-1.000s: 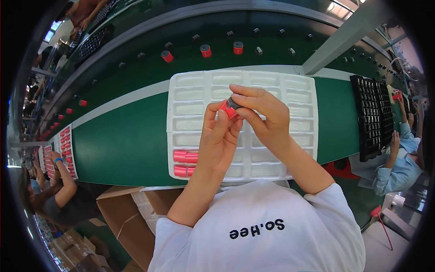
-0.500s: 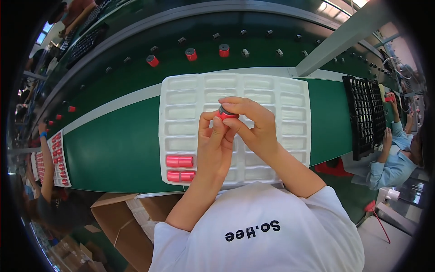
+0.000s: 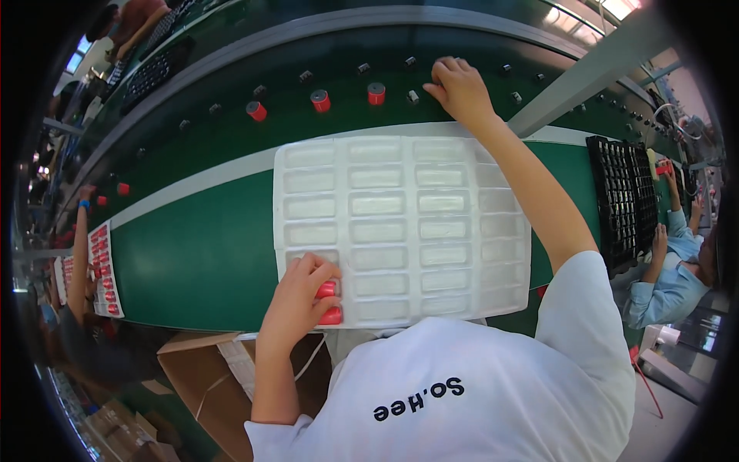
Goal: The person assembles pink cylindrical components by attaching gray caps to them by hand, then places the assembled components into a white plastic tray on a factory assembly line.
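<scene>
My left hand (image 3: 296,296) is at the lower left of a white moulded tray (image 3: 412,142), fingers curled down over its slots. Red cylinders (image 3: 329,316) lie in the slots there, their right ends showing past my fingers and thumb. Whatever my left fingers grip is hidden beneath them. My right hand (image 3: 460,88) reaches across the tray to the far green conveyor, its fingers bent together over the belt. What is in them cannot be made out. Close by on the belt lies a small metallic part (image 3: 413,97), with a red cylinder with a dark top (image 3: 376,94) left of it.
More red cylinders (image 3: 320,100) and small metal parts (image 3: 305,76) stand along the conveyor. A grey post (image 3: 566,81) rises right of my right hand. A black tray (image 3: 616,200) lies far right, near a co-worker in blue. An open cardboard box (image 3: 200,377) is below left.
My hands have parted from the dark-capped red cylinder held between them. The left moved down-left to the tray's slots; the right stretched out to the conveyor. The tray appears slightly lower in view.
</scene>
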Tool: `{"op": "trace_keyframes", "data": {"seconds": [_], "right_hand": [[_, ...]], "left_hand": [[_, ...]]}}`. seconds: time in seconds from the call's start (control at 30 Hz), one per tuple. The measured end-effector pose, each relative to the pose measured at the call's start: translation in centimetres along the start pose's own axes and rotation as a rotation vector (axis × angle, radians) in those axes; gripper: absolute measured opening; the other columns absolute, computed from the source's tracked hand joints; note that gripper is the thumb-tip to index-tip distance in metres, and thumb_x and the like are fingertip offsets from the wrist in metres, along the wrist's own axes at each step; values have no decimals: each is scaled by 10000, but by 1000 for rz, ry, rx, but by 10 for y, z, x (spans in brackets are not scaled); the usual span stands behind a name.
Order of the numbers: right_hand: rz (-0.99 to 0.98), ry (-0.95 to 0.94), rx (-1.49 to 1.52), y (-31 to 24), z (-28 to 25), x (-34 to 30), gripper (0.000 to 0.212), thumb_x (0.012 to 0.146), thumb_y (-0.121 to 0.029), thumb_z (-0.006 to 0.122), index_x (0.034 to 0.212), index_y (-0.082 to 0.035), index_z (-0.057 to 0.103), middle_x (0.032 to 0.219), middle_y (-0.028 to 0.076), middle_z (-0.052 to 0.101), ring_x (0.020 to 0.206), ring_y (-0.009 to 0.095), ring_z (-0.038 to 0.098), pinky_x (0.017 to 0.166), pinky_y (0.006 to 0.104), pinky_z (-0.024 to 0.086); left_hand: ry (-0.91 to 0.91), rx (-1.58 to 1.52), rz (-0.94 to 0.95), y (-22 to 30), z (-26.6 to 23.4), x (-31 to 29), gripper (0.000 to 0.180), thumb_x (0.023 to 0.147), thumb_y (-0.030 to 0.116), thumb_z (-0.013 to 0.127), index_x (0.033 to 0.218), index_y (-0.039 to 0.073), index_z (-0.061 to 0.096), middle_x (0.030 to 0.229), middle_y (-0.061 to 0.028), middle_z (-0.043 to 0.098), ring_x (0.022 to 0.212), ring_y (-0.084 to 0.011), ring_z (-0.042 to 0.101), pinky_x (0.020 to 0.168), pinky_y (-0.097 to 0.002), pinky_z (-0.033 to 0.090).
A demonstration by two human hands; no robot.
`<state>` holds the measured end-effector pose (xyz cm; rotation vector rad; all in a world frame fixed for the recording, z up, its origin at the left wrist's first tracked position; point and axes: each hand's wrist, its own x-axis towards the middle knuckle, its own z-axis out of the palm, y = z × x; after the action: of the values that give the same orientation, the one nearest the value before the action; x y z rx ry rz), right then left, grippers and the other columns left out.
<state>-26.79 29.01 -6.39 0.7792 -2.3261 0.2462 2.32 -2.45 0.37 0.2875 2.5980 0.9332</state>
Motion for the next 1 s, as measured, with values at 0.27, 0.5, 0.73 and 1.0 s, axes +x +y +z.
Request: {"op": "trace_keyframes", "data": {"seconds": [0.27,0.5,0.73,1.0], "right_hand": [[177,-620,-85,-49,23,33,208,865,-159,633,1040,-51,597,1038,159,638,974,336,621,806,406,508],[558,-565,1221,-79,-74,17,113,869,-119,611,962,-58,591,951,30,597,899,123,562,834,277,452],[431,-250,1876,-165,-140,-1,185,818,-85,692,939,-67,553,1038,98,579,963,147,558,865,287,470],[219,-149,1639,-173,-133,-27,192,798,69,652,959,-34,639,1079,135,611,1009,215,597,860,317,511]], "left_hand": [[-112,125,117,-1,-9,2,287,731,29,691,980,61,551,985,-89,503,990,-284,524,791,-383,476],[85,-1006,142,8,-8,-4,279,939,183,581,1147,28,478,1078,-122,595,994,-229,591,885,-338,469],[88,-1773,203,46,23,32,423,1005,321,450,1290,9,424,1061,-106,555,915,-170,526,852,-294,433],[119,-1889,168,75,26,47,304,1045,327,307,1092,67,458,894,-78,530,654,-106,398,614,-230,345]]}}
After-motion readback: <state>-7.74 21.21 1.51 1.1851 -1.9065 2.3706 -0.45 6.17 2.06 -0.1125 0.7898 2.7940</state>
